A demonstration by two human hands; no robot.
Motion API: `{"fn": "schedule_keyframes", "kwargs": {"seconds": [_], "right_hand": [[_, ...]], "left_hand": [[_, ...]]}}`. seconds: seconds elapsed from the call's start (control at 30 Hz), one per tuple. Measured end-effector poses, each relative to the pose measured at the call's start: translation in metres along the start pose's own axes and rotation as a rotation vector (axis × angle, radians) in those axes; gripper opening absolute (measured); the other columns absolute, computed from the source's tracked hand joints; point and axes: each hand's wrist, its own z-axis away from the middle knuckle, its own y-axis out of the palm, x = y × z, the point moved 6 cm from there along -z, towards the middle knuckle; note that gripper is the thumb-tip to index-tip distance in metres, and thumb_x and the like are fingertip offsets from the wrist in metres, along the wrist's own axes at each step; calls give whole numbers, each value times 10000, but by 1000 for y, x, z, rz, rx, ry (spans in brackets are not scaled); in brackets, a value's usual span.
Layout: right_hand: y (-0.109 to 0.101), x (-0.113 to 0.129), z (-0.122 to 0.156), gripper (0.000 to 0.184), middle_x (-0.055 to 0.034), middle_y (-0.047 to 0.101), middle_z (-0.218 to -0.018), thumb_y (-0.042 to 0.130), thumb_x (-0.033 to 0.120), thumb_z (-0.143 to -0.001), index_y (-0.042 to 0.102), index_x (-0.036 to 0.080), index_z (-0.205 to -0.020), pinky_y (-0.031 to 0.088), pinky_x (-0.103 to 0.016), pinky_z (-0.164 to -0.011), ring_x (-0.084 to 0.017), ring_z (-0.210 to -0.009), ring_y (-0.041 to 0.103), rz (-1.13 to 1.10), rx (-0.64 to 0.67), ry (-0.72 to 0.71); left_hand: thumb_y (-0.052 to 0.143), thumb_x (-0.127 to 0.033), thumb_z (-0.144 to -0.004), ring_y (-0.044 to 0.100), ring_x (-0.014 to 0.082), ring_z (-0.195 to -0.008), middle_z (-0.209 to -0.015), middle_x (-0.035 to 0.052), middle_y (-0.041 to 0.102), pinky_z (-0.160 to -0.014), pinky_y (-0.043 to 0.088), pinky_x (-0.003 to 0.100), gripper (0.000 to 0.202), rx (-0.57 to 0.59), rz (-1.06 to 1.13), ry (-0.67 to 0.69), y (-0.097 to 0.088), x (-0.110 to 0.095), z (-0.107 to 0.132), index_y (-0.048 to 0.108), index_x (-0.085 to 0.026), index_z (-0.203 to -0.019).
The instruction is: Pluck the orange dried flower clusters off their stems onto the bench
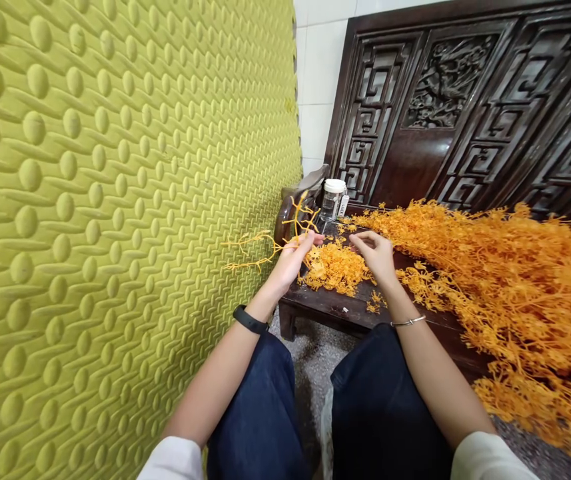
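Observation:
My left hand is closed around a bare, yellow branching plastic flower stem, whose forked twigs stick out to the left and upward. Just to the right, my right hand has its thumb and fingers pinched together; whatever may be between the tips is too small to make out. A heap of loose orange artificial flower heads lies on the dark wooden bench below and between both hands. Several stray flower heads rest near the bench's front edge.
A large bunch of orange artificial flowers covers the bench's right side. Behind the heap stands a clear jar with a white lid. A carved wooden backrest rises behind, and a yellow-green padded foam wall borders the left.

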Motion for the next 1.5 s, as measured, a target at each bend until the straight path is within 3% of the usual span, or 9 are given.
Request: {"fn": "schedule_keyframes", "kwargs": {"seconds": [0.17, 0.43, 0.57, 0.8, 0.97, 1.1, 1.17, 1.27, 1.5], "right_hand": [[50, 45, 38, 411, -24, 636, -693, 547, 580, -760, 651, 184, -728, 483, -282, -651, -146, -665, 587, -177, 486, -83], [42, 57, 42, 348, -22, 629, -677, 629, 519, -729, 623, 174, -686, 438, -268, -623, -136, -614, 543, -2, 326, -216], [38, 55, 41, 337, -10, 581, -638, 584, 498, -778, 588, 174, -686, 398, -251, -583, -120, -583, 495, 87, 311, -246], [51, 47, 46, 286, 30, 494, -588, 516, 426, -826, 508, 178, -684, 361, -224, -544, -92, -542, 438, 107, 571, -186], [48, 55, 50, 284, 22, 500, -612, 554, 420, -791, 505, 174, -659, 384, -219, -539, -91, -558, 455, -35, 497, -118], [64, 69, 85, 278, 27, 503, -535, 584, 383, -776, 530, 159, -620, 369, -212, -507, -85, -508, 454, 27, 803, 15], [64, 81, 98, 265, 19, 528, -552, 569, 366, -798, 562, 149, -646, 375, -211, -520, -84, -521, 466, 57, 862, 11], [46, 92, 92, 244, -6, 586, -645, 575, 373, -805, 591, 150, -707, 408, -220, -555, -97, -576, 506, 22, 688, -45], [-21, 75, 47, 147, -32, 599, -819, 595, 313, -808, 583, 171, -842, 472, -290, -744, -137, -767, 570, 2, -183, -400]], "left_hand": [[605, -561, -713, 576, 189, -934, -897, 49, 664, -913, 401, 314, 404, 92, -58, 6, 9, 17, -5, 690, -180, -814], [539, -485, -793, 580, 163, -886, -882, 30, 664, -847, 409, 261, 341, 53, -207, 72, 2, 28, -8, 675, -183, -873], [596, -444, -754, 553, 135, -650, -680, 1, 627, -681, 421, 242, 275, 17, -273, 45, -5, 27, -8, 670, -181, -731], [575, -386, -777, 412, 102, -522, -506, -40, 473, -574, 338, 238, 275, -99, -367, 109, 2, 20, 0, 586, -182, -593], [522, -323, -833, 459, 103, -596, -602, -27, 518, -649, 354, 231, 249, -273, -393, 203, 11, 9, 4, 554, -184, -630], [514, -373, -839, 386, 80, -484, -519, -53, 429, -525, 324, 213, 268, -498, -211, 180, -9, 8, -7, 519, -184, -649], [529, -403, -825, 346, 66, -438, -488, -65, 388, -465, 290, 203, 283, -448, -91, 163, -10, 7, -12, 518, -180, -653], [573, -420, -791, 378, 51, -438, -495, -58, 422, -455, 309, 187, 291, -299, 55, 156, -1, 0, -11, 555, -164, -654], [557, -443, -804, 487, 56, -474, -589, -6, 544, -485, 387, 201, 331, -108, 235, 46, 17, -7, -2, 638, -136, -710]]}}
